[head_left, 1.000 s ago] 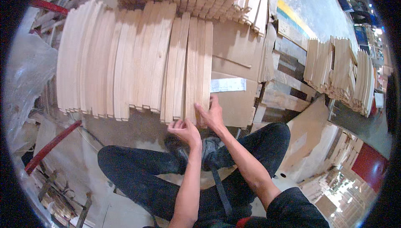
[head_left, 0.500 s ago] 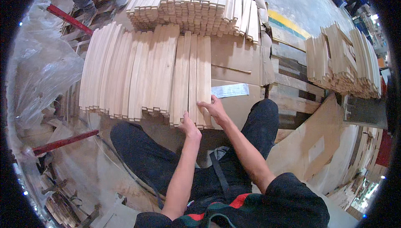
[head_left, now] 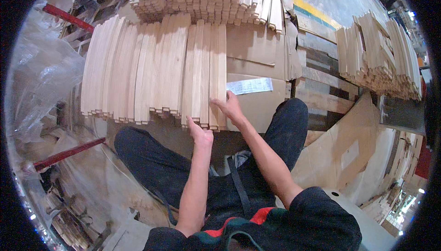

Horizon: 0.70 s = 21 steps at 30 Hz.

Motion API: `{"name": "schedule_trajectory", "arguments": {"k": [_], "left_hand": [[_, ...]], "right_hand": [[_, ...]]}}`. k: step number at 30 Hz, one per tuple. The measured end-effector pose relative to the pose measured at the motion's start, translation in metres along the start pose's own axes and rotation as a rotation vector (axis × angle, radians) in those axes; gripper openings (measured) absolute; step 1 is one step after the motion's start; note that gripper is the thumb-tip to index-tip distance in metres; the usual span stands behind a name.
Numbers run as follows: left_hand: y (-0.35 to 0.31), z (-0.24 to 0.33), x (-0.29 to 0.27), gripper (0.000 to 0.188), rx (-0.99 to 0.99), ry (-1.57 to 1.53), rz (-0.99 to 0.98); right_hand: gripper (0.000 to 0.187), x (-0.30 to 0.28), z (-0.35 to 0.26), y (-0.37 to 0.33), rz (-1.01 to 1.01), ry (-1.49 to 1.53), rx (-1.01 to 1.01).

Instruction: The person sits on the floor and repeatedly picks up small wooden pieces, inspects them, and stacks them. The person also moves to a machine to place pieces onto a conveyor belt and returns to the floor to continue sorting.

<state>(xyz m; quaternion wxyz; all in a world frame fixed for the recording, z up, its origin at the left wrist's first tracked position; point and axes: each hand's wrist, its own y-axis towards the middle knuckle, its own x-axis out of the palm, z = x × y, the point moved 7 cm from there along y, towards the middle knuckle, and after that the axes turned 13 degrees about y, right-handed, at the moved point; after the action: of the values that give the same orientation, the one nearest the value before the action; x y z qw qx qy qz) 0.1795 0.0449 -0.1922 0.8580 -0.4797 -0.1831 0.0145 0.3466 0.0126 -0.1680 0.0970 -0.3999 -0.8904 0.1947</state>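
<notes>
Half-open grip: right hand [head_left: 232, 108] is clasping rightmost wooden slats [head_left: 221, 67]; left hand [head_left: 200, 134], thumb now spreading toward ten o'clock, is seemingly bracing more ends.

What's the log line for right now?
left hand: at wooden strips, near ends | right hand: at row's right edge | cardboard: right of strips

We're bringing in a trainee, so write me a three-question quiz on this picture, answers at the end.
1. True or false: the left hand is at the lower ends of the near row of wooden strips.
2. Fill the gap: the right hand is at the ____ end of that row, as the picture shows it.
3. What lies on the cardboard just right of the row?

Key: 1 true; 2 right; 3 a pale slip.
</notes>
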Motion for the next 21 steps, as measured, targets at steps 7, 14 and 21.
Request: {"name": "schedule_trajectory", "arguments": {"k": [7,14,21], "left_hand": [[-0.014,0.004,-0.014,0.047,-0.079,0.163,0.214],[-0.019,0.057,-0.019,0.068,0.199,0.442,0.207],[-0.021,0.064,-0.004,0.072,0.433,0.877,0.313]], "right_hand": [[0.067,0.005,0.012,0.007,0.000,0.025,0.029],[0.072,0.013,-0.002,-0.001,0.083,-0.162,0.008],[0.077,0.016,0.000,0.000,0.094,-0.031,0.022]]}}
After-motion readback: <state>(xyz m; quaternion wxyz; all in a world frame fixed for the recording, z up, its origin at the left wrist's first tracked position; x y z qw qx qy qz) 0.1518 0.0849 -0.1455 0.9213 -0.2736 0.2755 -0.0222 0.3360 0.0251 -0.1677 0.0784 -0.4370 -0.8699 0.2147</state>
